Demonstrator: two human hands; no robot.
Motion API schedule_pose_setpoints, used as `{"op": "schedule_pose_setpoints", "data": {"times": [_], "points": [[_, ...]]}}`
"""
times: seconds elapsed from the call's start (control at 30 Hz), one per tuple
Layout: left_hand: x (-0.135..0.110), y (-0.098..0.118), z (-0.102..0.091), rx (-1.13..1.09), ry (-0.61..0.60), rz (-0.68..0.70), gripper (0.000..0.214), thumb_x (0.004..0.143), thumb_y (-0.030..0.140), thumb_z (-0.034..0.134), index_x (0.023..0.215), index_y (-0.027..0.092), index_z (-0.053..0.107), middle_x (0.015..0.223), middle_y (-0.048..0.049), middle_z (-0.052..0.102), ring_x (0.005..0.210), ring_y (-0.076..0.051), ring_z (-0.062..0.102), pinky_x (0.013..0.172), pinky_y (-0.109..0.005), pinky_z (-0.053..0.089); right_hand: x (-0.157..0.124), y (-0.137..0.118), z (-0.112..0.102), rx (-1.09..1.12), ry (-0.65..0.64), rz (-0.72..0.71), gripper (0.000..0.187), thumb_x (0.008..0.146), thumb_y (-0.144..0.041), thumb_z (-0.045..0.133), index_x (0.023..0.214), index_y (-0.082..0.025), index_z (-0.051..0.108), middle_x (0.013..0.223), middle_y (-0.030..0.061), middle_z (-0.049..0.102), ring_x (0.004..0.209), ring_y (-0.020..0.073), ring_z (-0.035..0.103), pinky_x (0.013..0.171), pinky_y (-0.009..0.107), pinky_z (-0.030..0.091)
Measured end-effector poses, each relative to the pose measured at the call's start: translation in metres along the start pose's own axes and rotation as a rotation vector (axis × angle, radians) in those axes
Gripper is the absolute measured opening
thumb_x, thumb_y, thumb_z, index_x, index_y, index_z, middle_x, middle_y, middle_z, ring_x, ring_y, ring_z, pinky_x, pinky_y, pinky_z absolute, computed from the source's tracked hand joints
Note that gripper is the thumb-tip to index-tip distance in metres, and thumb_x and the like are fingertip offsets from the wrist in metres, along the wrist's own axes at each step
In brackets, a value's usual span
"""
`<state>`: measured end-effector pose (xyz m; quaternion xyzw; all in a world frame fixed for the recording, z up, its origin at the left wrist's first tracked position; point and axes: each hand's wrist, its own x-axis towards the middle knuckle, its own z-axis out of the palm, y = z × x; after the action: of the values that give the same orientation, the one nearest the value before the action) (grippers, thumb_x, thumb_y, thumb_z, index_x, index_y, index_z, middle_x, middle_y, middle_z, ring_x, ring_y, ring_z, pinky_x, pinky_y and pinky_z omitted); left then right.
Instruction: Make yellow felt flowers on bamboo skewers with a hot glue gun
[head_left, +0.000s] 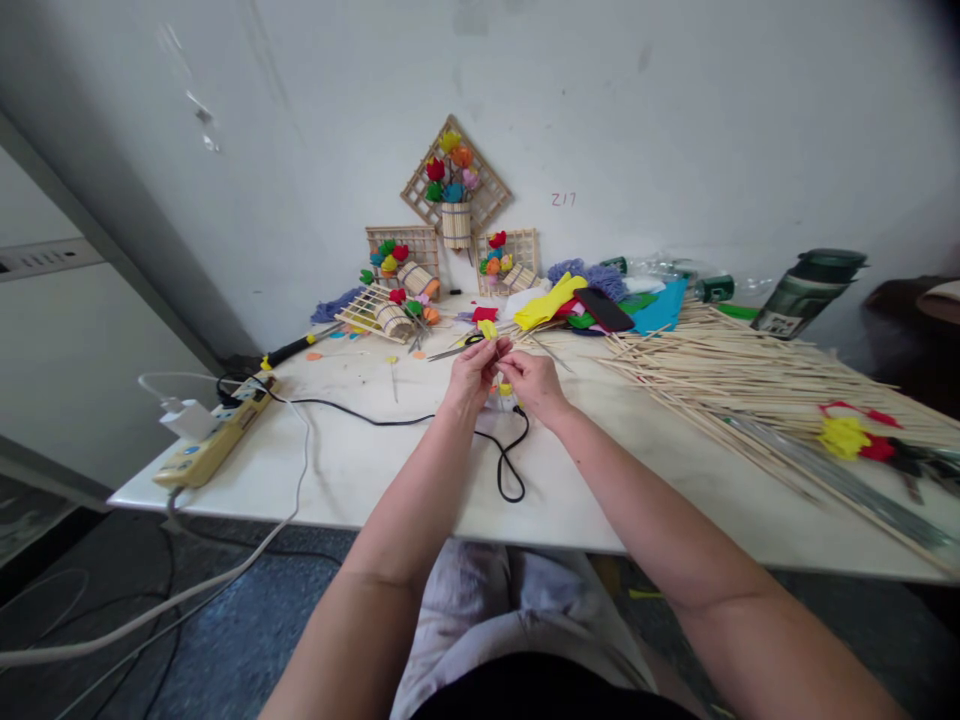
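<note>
Head view: taking the diamond lattice [489, 192] on the wall as landmark, a power strip [214, 440] lies on the bench [360, 470], well to its left and nearer the person. Next, below and left of the lattice, a small stick panel [364, 312] lies tilted, then scissors [448, 352] sit almost beneath it. In front of the lattice, the left hand [474, 372] has its grip closed on a small yellow piece [487, 328], which shows above the fingertips. It looks light, soft and easily creased, so a gentle pinch low at its base, clear of the upper edges, would probably suit it best. Just beside, the right hand [534, 382] has its fingertips drawn narrowly together; whether its grip holds anything I cannot tell. To the lattice's lower right come folded yellow material [551, 302], a dark phone [604, 308] and, farther right, thin sticks [720, 360], likely stiff but snappable.
</note>
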<state>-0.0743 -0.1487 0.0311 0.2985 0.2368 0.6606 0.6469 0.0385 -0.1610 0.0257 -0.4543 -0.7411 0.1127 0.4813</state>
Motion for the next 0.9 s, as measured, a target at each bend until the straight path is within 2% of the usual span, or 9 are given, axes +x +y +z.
{"op": "schedule_pose_setpoints", "data": {"times": [0.43,0.57,0.73,0.9], "points": [[0.000,0.000,0.001,0.003,-0.019,0.009,0.011,0.065,0.009,0.071,0.075,0.011,0.067,0.077,-0.0066,0.071,0.080,-0.015,0.067,0.084,-0.028,0.048,0.000,0.001,0.002,-0.010,-0.001,-0.011,0.013,0.078,-0.024,0.055,0.074,-0.020,0.067,0.062,0.0022,0.064,0.059,0.0164,0.057,0.060,0.027,0.041],[-0.001,0.001,0.000,-0.005,-0.040,0.031,0.010,0.064,0.010,0.071,0.073,0.011,0.067,0.077,-0.0063,0.071,0.079,-0.015,0.067,0.085,-0.029,0.048,0.000,-0.002,0.003,-0.007,0.015,0.001,0.012,0.076,-0.025,0.058,0.075,-0.021,0.069,0.069,0.0031,0.068,0.062,0.0167,0.058,0.062,0.028,0.042],[0.001,0.003,-0.003,-0.004,-0.031,0.054,0.011,0.064,0.012,0.071,0.074,0.013,0.067,0.079,-0.0060,0.071,0.082,-0.017,0.067,0.085,-0.031,0.048,0.001,0.001,0.010,0.236,-0.025,0.117,0.011,0.072,-0.027,0.060,0.072,-0.019,0.068,0.065,0.0014,0.067,0.062,0.0156,0.059,0.062,0.028,0.045],[0.001,0.003,-0.003,-0.001,-0.035,0.051,0.012,0.063,0.014,0.072,0.073,0.013,0.066,0.080,-0.0067,0.070,0.082,-0.018,0.067,0.084,-0.031,0.049,0.001,0.000,0.014,0.490,-0.108,0.230,0.014,0.070,-0.031,0.060,0.067,-0.018,0.065,0.056,-0.0011,0.062,0.052,0.0126,0.055,0.056,0.026,0.045]]}}
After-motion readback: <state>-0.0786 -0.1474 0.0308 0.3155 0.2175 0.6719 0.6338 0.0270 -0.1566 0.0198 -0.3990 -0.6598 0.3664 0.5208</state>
